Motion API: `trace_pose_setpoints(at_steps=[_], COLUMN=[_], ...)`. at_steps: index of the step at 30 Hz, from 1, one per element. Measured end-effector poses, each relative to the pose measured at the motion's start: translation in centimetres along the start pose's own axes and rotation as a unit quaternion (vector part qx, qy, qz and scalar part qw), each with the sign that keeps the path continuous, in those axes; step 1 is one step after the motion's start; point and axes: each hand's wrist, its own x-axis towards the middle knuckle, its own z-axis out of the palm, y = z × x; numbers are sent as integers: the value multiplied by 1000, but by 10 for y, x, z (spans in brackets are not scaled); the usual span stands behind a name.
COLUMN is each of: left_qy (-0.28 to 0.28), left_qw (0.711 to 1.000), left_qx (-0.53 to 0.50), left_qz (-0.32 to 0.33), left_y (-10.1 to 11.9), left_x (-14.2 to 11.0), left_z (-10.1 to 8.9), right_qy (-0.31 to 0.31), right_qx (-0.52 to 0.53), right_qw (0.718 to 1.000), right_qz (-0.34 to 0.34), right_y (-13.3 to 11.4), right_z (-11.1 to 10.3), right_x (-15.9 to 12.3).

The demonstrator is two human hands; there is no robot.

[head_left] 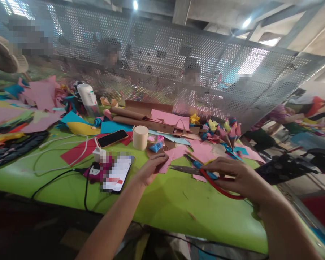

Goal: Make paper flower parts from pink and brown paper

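My left hand (153, 168) pinches a small piece of pink paper (165, 165) above the green table (162, 213). In my right hand (233, 173) is a pair of scissors (203, 169) with red handles and blue near the pivot. Its blades are parted and point left toward the paper, with the lower tip close to the paper's edge. Whether the blade touches the paper I cannot tell. Just beyond my hands lie pink paper scraps (178, 151) and a small blue crumpled piece (156, 146).
A lit phone (119, 175), a power adapter (99, 155) and cables lie left. Behind stand a cream roll (140, 137), a dark phone (113, 138), brown paper rolls (143, 122) and paper flowers (230, 131). A perforated metal screen (151, 72) rises at the back, with people beyond.
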Motion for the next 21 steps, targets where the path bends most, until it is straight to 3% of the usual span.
trace_pose_setpoints(at_steps=[21], left_qy=[-6], left_qw=[1000], left_qx=[-6], left_qz=[14], left_y=[-4], left_x=[3], left_z=[-5], right_qy=[24], right_qx=[-29], right_qw=[999], right_qz=[-3], right_y=[-3], right_z=[1], right_x=[-3])
